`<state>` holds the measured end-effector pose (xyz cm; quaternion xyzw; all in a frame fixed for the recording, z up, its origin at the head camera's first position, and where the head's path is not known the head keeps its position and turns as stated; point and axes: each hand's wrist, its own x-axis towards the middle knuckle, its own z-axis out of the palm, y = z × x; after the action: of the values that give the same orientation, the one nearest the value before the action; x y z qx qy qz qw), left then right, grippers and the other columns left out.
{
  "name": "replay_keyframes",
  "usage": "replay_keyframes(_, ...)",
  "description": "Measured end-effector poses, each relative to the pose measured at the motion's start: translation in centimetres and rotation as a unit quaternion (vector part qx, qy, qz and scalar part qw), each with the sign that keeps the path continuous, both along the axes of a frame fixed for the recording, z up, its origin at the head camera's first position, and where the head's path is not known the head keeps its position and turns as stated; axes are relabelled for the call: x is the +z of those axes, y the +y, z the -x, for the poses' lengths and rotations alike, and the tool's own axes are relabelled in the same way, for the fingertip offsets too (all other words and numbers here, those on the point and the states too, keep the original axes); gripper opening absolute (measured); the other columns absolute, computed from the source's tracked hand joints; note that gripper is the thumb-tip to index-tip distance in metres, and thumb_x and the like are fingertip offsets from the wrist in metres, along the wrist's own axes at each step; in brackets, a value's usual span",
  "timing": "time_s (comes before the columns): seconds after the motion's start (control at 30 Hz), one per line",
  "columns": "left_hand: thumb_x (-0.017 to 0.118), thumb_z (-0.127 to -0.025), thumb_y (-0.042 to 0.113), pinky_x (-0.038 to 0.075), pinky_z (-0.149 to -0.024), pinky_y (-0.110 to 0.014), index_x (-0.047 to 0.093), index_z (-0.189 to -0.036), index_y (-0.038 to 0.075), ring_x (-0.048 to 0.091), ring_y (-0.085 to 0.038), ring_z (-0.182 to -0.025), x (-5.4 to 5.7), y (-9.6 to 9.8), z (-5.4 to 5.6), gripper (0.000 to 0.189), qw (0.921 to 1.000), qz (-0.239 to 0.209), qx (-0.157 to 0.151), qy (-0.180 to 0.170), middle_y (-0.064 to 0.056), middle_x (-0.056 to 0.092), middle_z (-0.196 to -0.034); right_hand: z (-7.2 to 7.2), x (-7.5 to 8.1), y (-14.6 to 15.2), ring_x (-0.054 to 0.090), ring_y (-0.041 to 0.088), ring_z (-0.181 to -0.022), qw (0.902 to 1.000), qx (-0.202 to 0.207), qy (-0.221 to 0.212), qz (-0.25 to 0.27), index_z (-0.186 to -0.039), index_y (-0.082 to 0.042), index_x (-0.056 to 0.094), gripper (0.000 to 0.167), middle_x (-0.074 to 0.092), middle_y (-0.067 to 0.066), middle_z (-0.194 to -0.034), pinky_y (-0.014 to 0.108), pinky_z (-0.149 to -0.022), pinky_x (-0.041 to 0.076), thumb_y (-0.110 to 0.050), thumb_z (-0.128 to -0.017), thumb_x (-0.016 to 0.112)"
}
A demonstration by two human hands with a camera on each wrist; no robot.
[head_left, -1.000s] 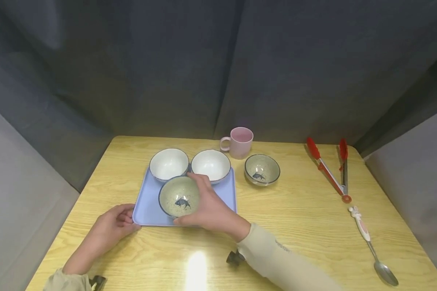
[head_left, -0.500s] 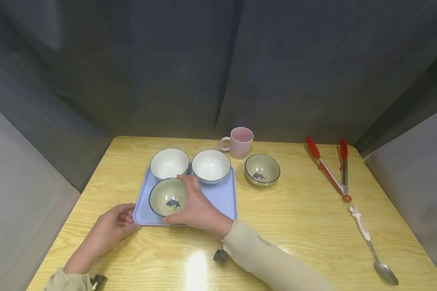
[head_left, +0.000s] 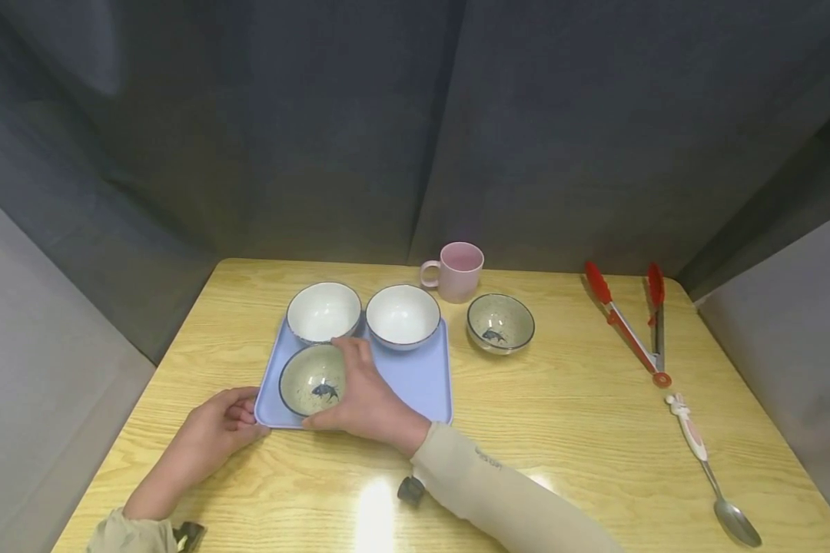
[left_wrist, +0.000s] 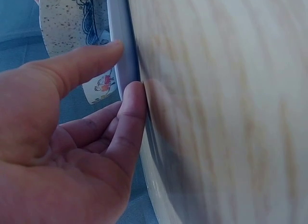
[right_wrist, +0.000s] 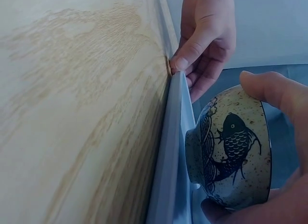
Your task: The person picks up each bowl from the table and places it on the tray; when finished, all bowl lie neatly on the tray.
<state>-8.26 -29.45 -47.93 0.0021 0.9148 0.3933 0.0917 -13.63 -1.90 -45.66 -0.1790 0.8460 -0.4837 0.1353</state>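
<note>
My right hand (head_left: 368, 398) grips a speckled olive-grey bowl (head_left: 310, 376) by its rim, thumb at the near side and fingers at the far side. A dark fish is painted inside; another fish shows on its outer wall in the right wrist view, where the bowl's foot (right_wrist: 194, 159) is right at the tray's surface. The bowl is over the front left of the blue tray (head_left: 422, 384). My left hand (head_left: 216, 425) pinches the tray's front left corner, thumb against the rim and fingertips low at its edge. Two white bowls, a left one (head_left: 323, 311) and a right one (head_left: 403, 315), stand at the tray's back.
A second fish bowl (head_left: 501, 324) stands on the wooden table (head_left: 560, 430) right of the tray. A pink mug (head_left: 460, 273) is behind it. Red-tipped tongs (head_left: 625, 326) lie spread at the right, above a spoon (head_left: 712, 472) with a rabbit handle. Dark curtains hang behind.
My right hand has carried the fish bowl left and down to the tray's front left. My left hand stays at the tray's corner.
</note>
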Motion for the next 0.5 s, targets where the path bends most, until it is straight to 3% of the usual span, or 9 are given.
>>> replay_keyframes(0.5,0.089,-0.096,0.011,0.067,-0.086,-0.024,0.058,-0.151,-0.011,0.073,-0.020,-0.105,0.05,0.07,0.00,0.067,1.0000,0.000,0.003,-0.004,-0.015,0.072,-0.119,-0.01,-0.68,-0.59,0.052,0.035,-0.155,0.9999,0.001,-0.001,-0.012,-0.175,-0.015,0.027,0.133,0.029,0.013,-0.176,0.052,-0.132,0.046,-0.033,-0.071,0.107)
